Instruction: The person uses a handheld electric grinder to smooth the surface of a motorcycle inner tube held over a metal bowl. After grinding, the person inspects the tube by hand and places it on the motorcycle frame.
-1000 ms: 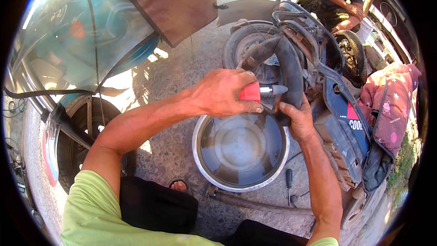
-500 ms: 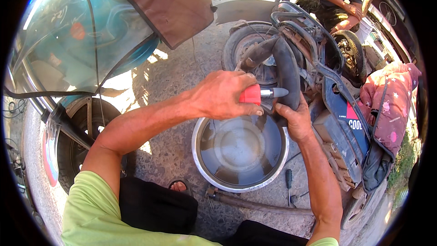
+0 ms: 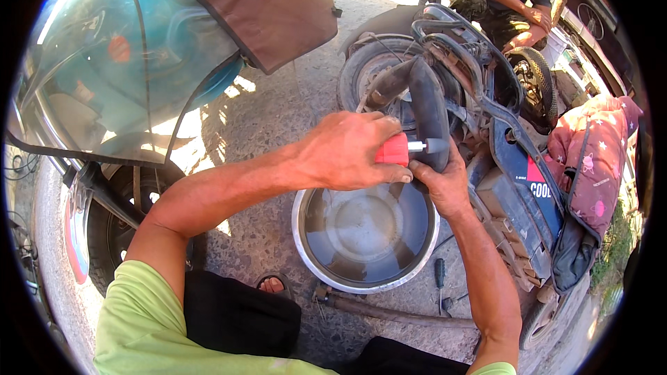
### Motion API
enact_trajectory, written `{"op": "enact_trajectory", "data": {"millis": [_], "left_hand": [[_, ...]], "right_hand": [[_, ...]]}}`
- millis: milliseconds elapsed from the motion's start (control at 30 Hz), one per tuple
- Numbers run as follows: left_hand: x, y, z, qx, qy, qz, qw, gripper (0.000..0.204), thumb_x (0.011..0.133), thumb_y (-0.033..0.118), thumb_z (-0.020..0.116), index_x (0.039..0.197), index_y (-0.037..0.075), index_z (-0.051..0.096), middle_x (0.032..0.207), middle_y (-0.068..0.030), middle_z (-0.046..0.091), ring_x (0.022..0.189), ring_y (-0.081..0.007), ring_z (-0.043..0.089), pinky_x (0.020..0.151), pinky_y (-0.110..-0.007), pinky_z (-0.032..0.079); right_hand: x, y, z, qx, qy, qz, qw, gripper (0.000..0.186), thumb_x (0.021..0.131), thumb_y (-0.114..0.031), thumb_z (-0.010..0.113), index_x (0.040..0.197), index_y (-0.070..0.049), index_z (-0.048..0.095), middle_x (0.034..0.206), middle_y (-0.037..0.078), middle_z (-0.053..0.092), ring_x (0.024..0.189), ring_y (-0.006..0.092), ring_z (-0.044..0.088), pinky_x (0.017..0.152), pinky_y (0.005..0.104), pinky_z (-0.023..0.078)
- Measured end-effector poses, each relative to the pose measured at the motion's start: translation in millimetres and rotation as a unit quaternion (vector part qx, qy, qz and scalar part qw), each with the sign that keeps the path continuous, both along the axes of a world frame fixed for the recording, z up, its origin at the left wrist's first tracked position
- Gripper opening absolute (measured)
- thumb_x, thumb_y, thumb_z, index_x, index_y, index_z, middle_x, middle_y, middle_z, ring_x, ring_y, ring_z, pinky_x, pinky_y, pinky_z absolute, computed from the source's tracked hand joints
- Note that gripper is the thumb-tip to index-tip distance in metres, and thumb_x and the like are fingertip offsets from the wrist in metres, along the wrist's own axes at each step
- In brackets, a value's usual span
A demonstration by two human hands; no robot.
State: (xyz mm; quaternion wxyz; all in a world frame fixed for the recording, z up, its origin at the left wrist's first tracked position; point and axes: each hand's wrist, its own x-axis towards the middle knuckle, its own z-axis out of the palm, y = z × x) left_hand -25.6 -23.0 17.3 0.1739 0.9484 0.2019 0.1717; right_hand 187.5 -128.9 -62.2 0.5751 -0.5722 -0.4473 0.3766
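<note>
My left hand [image 3: 347, 149] is closed round a red handheld grinder [image 3: 392, 150] with a metal shank and a grey tip [image 3: 435, 146]. The tip lies against the side of a black rubber inner tube [image 3: 428, 107]. My right hand [image 3: 448, 184] grips the tube's near end, its thumb close under the tip and its other fingers mostly hidden behind the rubber. From there the tube rises, folds over and runs back toward a wheel [image 3: 358, 76]. Just below both hands stands a round metal basin [image 3: 298, 229] of water.
A partly stripped electric bike [image 3: 514, 139] is on the right, a pink padded cover [image 3: 590, 160] over it. A screwdriver [image 3: 440, 274] and a bar [image 3: 396, 311] lie by the basin. Left stands a vehicle with a clear rain sheet [image 3: 139, 62]. A person [image 3: 511, 0] sits at the far right.
My left hand has moved slightly right and down with the grinder, and its tip sits further over the tube. The tube has tilted a little. The brown flap at the upper left has swung right.
</note>
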Motion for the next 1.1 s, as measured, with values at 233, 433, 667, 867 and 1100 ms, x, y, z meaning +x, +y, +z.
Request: {"op": "enact_trajectory", "data": {"millis": [233, 433, 667, 867, 1100], "left_hand": [[-17.5, -8.0, 11.6, -0.003, 0.014, 0.025, 1.0, 0.062, 0.082, 0.049, 0.087, 0.116, 0.0, 0.07, 0.1, -0.0203, 0.07, 0.092, -0.0428, 0.071, 0.08, -0.05, 0.057], [-22.6, -8.9, 15.0, -0.008, 0.048, 0.047, 0.998, 0.064, 0.082, 0.05, 0.086, 0.117, 0.0, 0.07, 0.101, -0.0208, 0.07, 0.094, -0.0429, 0.071, 0.082, -0.051, 0.057], [-22.3, -7.4, 15.3, -0.001, 0.06, 0.057, 0.997, 0.065, 0.083, 0.052, 0.085, 0.119, 0.001, 0.07, 0.101, -0.0209, 0.07, 0.094, -0.0432, 0.071, 0.082, -0.052, 0.057], [-23.1, -7.8, 13.7, -0.004, 0.058, 0.053, 0.997, 0.064, 0.082, 0.052, 0.086, 0.118, 0.001, 0.07, 0.101, -0.0205, 0.071, 0.093, -0.0433, 0.071, 0.08, -0.052, 0.057], [-21.4, -8.3, 13.7, -0.004, 0.062, 0.054, 0.997, 0.062, 0.082, 0.052, 0.085, 0.115, 0.001, 0.07, 0.1, -0.0208, 0.07, 0.092, -0.0436, 0.071, 0.08, -0.052, 0.057]], "right_hand": [[-3.1, -2.6, 10.8, -0.006, -0.009, -0.016, 1.0, 0.053, 0.083, -0.008, 0.079, 0.133, -0.002, 0.062, 0.103, 0.004, 0.072, 0.091, 0.0123, 0.067, 0.085, 0.0309, 0.055], [-5.1, -1.2, 10.1, 0.001, -0.025, -0.014, 1.0, 0.054, 0.083, -0.01, 0.079, 0.133, -0.002, 0.062, 0.1, 0.002, 0.072, 0.09, 0.0112, 0.066, 0.084, 0.03, 0.055], [-7.0, -0.4, 9.1, -0.011, -0.027, -0.02, 0.999, 0.056, 0.083, -0.01, 0.08, 0.135, -0.003, 0.062, 0.101, 0.003, 0.072, 0.091, 0.0117, 0.067, 0.086, 0.0308, 0.055], [-9.6, -1.0, 13.6, -0.021, -0.047, -0.021, 0.998, 0.06, 0.083, -0.009, 0.08, 0.14, -0.002, 0.06, 0.108, 0.005, 0.073, 0.098, 0.0137, 0.067, 0.091, 0.0325, 0.055], [-13.9, -1.0, 12.7, -0.009, -0.071, -0.032, 0.997, 0.062, 0.082, -0.01, 0.081, 0.14, -0.003, 0.059, 0.114, 0.007, 0.072, 0.101, 0.0147, 0.067, 0.094, 0.0331, 0.054]]}}
